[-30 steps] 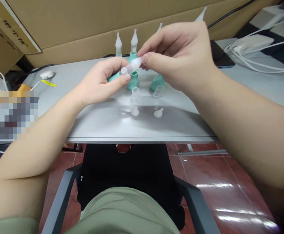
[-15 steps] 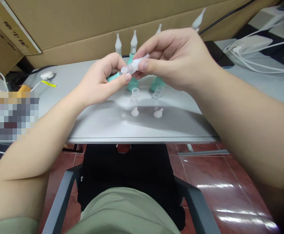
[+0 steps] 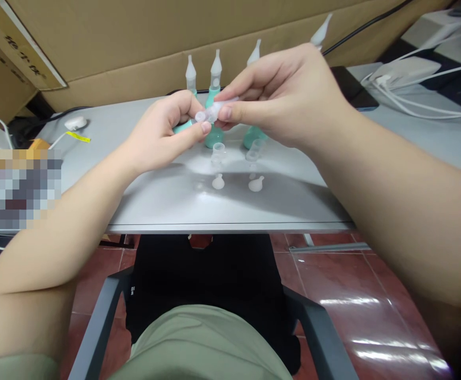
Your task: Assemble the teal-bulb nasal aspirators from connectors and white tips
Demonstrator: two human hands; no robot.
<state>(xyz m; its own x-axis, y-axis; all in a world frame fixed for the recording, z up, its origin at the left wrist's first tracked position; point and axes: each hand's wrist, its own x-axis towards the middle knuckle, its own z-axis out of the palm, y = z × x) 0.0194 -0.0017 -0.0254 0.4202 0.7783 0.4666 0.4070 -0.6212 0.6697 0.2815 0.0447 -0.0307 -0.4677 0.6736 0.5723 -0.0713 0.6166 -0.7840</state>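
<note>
My left hand (image 3: 169, 129) is closed round a teal bulb nasal aspirator (image 3: 182, 127), which its fingers mostly hide. The aspirator's clear end pokes out between thumb and index finger. My right hand (image 3: 268, 100) pinches a whitish soft nozzle (image 3: 218, 110) against that clear end; the exact joint is hard to make out. Behind my hands, teal aspirators with white pointed tips stand upright, one in the middle (image 3: 213, 138) and one partly covered by my right hand (image 3: 253, 138). Closer to me lie clear cups (image 3: 219, 152) and two small white silicone tips (image 3: 218, 182) (image 3: 256, 183).
The grey table (image 3: 167, 206) ends in a straight front edge before my lap. Cardboard (image 3: 135, 47) walls off the back. White cables and a power adapter (image 3: 410, 71) lie at right beside a dark phone-like slab (image 3: 363, 100). A white plug (image 3: 75, 123) rests at left.
My right fingers have shifted slightly left and down along the nozzle, covering more of its tip. My left hand stays nearly still, and the things on the table have not moved.
</note>
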